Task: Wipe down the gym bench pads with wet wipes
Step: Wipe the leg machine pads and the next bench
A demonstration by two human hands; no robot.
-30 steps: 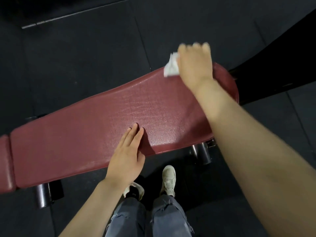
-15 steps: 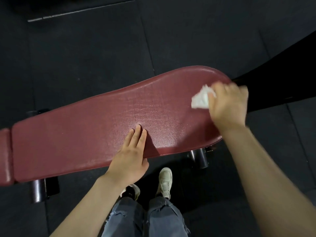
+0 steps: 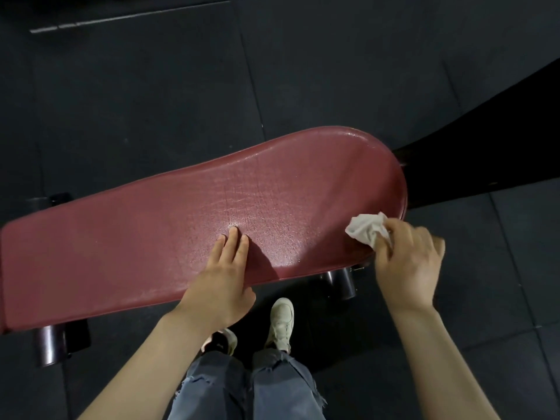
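right hand (image 3: 407,262) grip pinches wipe (image 3: 365,230) | left hand (image 3: 222,278) flat on pad (image 3: 121,237)

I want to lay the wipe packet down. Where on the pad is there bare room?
The red pad lies bare from its square end to the left hand. Its near rounded end is crowded: the right hand holds the wipe there.

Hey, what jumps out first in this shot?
A long dark-red bench pad spans the frame over black floor mats. The right hand grips a crumpled white wipe at the pad's rounded right end, while the left hand rests flat mid-pad.
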